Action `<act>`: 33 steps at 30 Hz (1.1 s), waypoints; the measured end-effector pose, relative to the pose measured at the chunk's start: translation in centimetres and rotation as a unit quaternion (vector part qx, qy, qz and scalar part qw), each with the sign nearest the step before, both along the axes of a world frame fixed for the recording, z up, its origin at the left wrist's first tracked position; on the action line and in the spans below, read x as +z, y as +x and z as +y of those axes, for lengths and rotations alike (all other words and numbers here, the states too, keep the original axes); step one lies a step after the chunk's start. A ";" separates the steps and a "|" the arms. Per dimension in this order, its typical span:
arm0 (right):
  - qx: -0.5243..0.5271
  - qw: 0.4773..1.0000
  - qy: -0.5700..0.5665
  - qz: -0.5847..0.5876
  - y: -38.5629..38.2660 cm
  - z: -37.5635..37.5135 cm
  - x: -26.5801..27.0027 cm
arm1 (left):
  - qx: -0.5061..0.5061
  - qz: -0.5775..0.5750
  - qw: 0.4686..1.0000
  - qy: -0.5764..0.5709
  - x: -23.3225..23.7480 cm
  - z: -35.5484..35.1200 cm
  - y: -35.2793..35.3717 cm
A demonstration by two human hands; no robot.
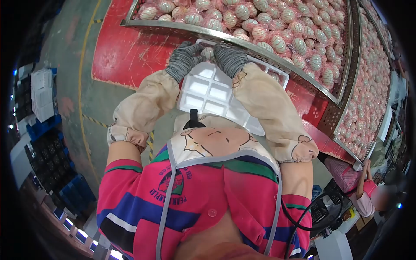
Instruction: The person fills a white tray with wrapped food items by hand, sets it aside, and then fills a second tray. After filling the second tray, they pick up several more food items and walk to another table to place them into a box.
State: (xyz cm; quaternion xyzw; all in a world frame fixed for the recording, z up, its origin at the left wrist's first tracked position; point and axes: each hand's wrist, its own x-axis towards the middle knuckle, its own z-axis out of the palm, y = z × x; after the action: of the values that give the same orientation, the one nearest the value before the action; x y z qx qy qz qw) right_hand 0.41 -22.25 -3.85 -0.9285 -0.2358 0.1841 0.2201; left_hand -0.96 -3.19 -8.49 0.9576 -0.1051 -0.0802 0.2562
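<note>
A small pale, striped ball in clear wrapping (208, 53) sits between my two hands, above the far row of a white compartment tray (222, 91). My left hand (185, 60), in a grey knitted glove, has its fingers curled against the ball's left side. From the right, my right hand (230, 60) in a matching glove closes on the same ball. Most near compartments of the tray show bare white bottoms. At its far right corner, partly behind my right sleeve, something wrapped lies in a compartment. My fingertips are partly hidden.
A metal-edged bin (277, 32) full of pink-wrapped balls lies beyond the tray, with another bin (366, 82) to the right. The red tabletop (125, 56) is scratched. At right stands another person (357, 186). White crates (42, 95) are stacked at left.
</note>
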 end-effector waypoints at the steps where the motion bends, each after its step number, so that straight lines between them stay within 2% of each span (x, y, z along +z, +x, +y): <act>1: 0.024 0.998 -0.057 -0.017 -0.2 -0.1 0.8 | -0.005 0.037 0.999 0.016 0.2 -0.1 0.3; 3: 0.007 0.998 -0.037 -0.042 -0.3 0.2 -1.4 | -0.005 0.077 0.997 0.031 0.9 -0.2 1.1; 4: -0.011 0.998 -0.013 -0.068 -0.4 0.5 -1.8 | -0.026 0.091 0.992 0.082 1.6 -0.7 1.4; 5: -0.020 0.999 -0.023 -0.033 -0.4 0.8 -2.1 | -0.048 0.103 0.984 0.134 2.1 -1.1 1.6; 6: -0.020 0.999 -0.022 -0.035 -0.1 1.2 -3.1 | -0.048 0.101 0.984 0.135 2.0 -1.6 1.6; 8: -0.085 0.994 -0.042 -0.052 0.8 2.4 -6.5 | -0.083 0.087 0.969 0.216 1.9 -2.3 1.8; 10: -0.091 0.995 -0.043 -0.012 0.9 2.9 -7.7 | -0.063 0.105 0.961 0.249 3.1 -2.1 1.2; 11: -0.080 0.995 -0.019 -0.062 0.8 2.3 -7.9 | -0.131 -0.103 0.969 0.183 4.7 -1.1 0.8; 12: -0.073 0.991 0.005 -0.113 0.5 1.8 -7.9 | -0.197 -0.305 0.926 0.106 6.3 -0.3 1.2; 13: -0.058 0.992 -0.067 -0.093 -0.1 1.4 -3.0 | -0.188 -0.411 0.887 0.093 7.5 0.1 2.6; 14: -0.054 0.995 -0.084 -0.004 -0.6 0.7 -3.4 | -0.213 -0.410 0.878 0.128 8.4 0.1 4.9; 15: -0.069 0.994 -0.050 -0.073 -1.7 0.4 -3.9 | -0.236 -0.409 0.867 0.160 9.5 -0.3 6.7; 16: -0.085 0.985 -0.017 -0.147 -2.4 0.1 -4.3 | -0.305 -0.312 0.879 0.192 11.9 -1.2 7.7; 17: -0.089 0.985 -0.021 -0.150 -3.1 -0.3 -4.0 | -0.372 -0.216 0.875 0.223 13.4 -2.3 8.7; 18: -0.140 0.985 0.033 -0.100 -4.5 -0.7 -3.5 | -0.377 -0.220 0.872 0.221 12.9 -2.9 9.8; 19: -0.191 0.977 0.087 -0.048 -5.9 -0.8 -2.9 | -0.424 -0.213 0.847 0.241 11.6 -3.6 11.4; 20: -0.199 0.975 0.084 -0.046 -7.0 -0.9 -2.1 | -0.469 -0.203 0.819 0.259 11.2 -4.0 12.0; 22: -0.238 0.962 0.089 0.096 -8.5 -1.0 -0.2 | -0.503 -0.200 0.809 0.230 10.9 -3.9 12.4; 23: -0.237 0.962 0.132 0.032 -10.1 -1.4 -1.4 | -0.532 -0.195 0.798 0.205 10.9 -4.0 12.6; 24: -0.245 0.960 0.130 0.031 -11.1 -1.5 -1.2 | -0.538 -0.197 0.794 0.201 11.4 -4.2 11.6; 26: -0.275 0.946 0.156 0.071 -13.2 -1.8 -0.7 | -0.256 -0.295 0.861 0.327 12.7 -4.3 8.4; 27: -0.290 0.939 0.173 0.066 -14.0 -1.9 -0.5 | -0.292 -0.300 0.894 0.163 12.7 -3.2 8.7; 28: -0.294 0.938 0.173 0.066 -14.6 -2.0 -0.6 | -0.319 -0.295 0.901 -0.005 12.8 -1.6 9.1; 29: -0.314 0.923 0.220 0.026 -15.1 -2.0 -0.8 | -0.237 -0.243 0.931 -0.131 11.8 -1.0 8.8; 30: -0.333 0.905 0.266 -0.014 -15.4 -1.9 -1.0 | -0.149 -0.183 0.938 -0.254 10.6 -0.4 8.0; 31: -0.364 0.879 0.308 -0.033 -15.4 -1.4 -0.8 | -0.109 -0.037 0.948 -0.296 11.0 0.6 6.6; 32: -0.364 0.879 0.308 -0.033 -15.4 -0.9 -0.2 | -0.064 0.108 0.935 -0.330 11.6 1.6 4.6; 33: -0.393 0.861 0.321 -0.034 -15.1 -0.4 1.1 | -0.055 0.223 0.899 -0.372 10.8 2.4 3.0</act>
State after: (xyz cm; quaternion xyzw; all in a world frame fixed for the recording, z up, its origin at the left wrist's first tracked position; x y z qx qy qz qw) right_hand -14.70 -22.62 -2.75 -0.8277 0.0958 -0.0348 0.5519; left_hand 2.06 -0.83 2.30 0.7424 -0.1194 -0.2610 0.6054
